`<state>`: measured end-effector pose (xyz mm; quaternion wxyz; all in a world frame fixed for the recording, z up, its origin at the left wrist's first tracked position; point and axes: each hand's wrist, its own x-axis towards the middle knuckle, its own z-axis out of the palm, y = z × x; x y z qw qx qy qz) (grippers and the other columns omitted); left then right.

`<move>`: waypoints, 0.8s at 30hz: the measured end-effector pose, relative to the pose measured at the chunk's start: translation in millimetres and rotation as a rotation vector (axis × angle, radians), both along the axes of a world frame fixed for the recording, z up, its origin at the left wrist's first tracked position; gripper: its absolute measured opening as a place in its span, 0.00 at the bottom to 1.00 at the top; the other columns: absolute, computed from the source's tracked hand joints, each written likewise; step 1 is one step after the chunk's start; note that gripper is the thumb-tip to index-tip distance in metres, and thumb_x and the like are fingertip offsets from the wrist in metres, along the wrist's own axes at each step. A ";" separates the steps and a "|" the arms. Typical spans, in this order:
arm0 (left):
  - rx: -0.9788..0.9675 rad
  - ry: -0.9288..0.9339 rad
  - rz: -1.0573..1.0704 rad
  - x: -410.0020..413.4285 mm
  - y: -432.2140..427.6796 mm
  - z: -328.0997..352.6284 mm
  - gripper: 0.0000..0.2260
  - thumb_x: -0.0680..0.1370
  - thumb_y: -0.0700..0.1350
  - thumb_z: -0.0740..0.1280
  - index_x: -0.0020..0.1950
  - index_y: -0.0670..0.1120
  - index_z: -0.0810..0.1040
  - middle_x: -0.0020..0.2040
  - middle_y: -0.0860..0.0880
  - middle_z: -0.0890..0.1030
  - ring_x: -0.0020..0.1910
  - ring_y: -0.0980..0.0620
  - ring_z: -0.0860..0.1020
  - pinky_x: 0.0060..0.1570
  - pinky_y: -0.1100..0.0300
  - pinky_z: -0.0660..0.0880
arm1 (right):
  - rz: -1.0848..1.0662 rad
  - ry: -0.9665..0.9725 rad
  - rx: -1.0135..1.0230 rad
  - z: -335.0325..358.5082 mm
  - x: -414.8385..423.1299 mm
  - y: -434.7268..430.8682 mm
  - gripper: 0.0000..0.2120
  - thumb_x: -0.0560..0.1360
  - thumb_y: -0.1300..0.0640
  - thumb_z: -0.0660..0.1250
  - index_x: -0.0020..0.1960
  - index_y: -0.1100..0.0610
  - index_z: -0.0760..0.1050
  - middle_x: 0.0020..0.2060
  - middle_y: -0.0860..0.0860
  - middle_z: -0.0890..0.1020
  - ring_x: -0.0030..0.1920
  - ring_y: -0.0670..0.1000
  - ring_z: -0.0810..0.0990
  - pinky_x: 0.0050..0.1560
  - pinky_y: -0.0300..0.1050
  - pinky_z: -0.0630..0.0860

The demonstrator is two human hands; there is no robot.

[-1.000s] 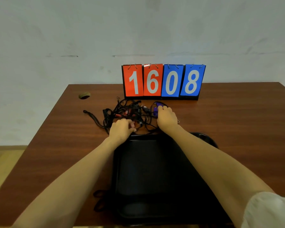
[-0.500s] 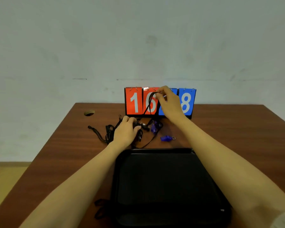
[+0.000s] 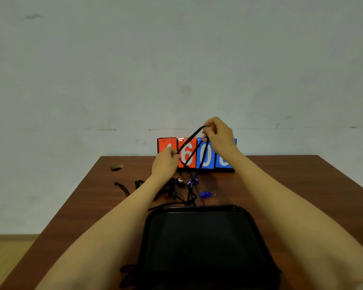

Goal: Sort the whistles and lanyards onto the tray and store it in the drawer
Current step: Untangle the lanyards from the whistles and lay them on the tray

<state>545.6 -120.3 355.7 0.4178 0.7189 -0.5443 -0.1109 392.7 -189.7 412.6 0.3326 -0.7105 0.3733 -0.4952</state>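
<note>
Right now the R hand (image 3: 218,135) pinches the top of a black lanyard (image 3: 189,141) loop, held up in front of the scoreboard (image 3: 204,158). The L hand (image 3: 166,164) grips it lower down, so the loop slants upper right to lower left, w/ strands hanging to the tangle (image 3: 179,184) on the table (image 3: 291,185). A blue whistle (image 3: 205,194) lies just beyond the tray (image 3: 197,237), long axis left-right, ring pointing right.

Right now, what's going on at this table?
A person is working one black lanyard free of a tangle of cords and whistles. The right hand pinches the top of its loop, held up above the table, while the left hand grips a strand lower down. A blue whistle lies loose beside the tangle. The black tray sits nearer the person; I can't make out anything sorted onto it.
</note>
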 end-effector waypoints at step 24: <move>-0.057 0.472 -0.092 16.3 -11.3 35.8 0.03 0.76 0.40 0.64 0.43 0.43 0.75 0.38 0.46 0.80 0.31 0.52 0.75 0.32 0.63 0.72 | 0.277 0.332 0.196 -41.3 32.6 11.0 0.08 0.79 0.52 0.61 0.49 0.52 0.78 0.42 0.50 0.81 0.38 0.47 0.79 0.42 0.41 0.74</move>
